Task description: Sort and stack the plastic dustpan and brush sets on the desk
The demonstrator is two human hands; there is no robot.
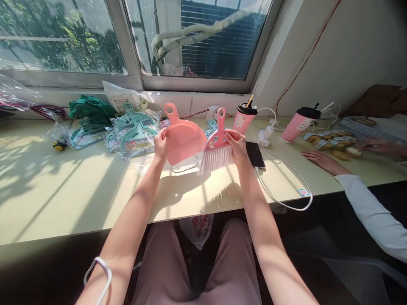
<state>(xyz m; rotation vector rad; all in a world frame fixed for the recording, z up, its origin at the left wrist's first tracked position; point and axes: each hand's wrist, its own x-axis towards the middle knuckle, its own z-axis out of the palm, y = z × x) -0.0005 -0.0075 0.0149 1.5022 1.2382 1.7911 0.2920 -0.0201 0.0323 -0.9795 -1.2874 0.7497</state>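
Observation:
My left hand [160, 145] grips a pink dustpan [186, 140] by its left edge, its ringed handle pointing up. In my right hand [236, 143] is a small pink brush [219, 137], held at the right end of its head with pale bristles hanging down. Dustpan and brush are side by side above the table, the brush head close to the pan's right edge; whether they touch I cannot tell. Their shadows fall on the table [190, 207] below. Behind the brush, part of a light blue item [211, 126] shows.
Bagged teal dustpan sets [136, 133] lie left, near a green bag [90, 106]. Pink cups [243, 120] stand right, with a phone [255, 155], a charging cable [286, 206] and a power adapter [264, 137]. Another person's hand [322, 162] rests by yellow-brown packaged items [330, 140].

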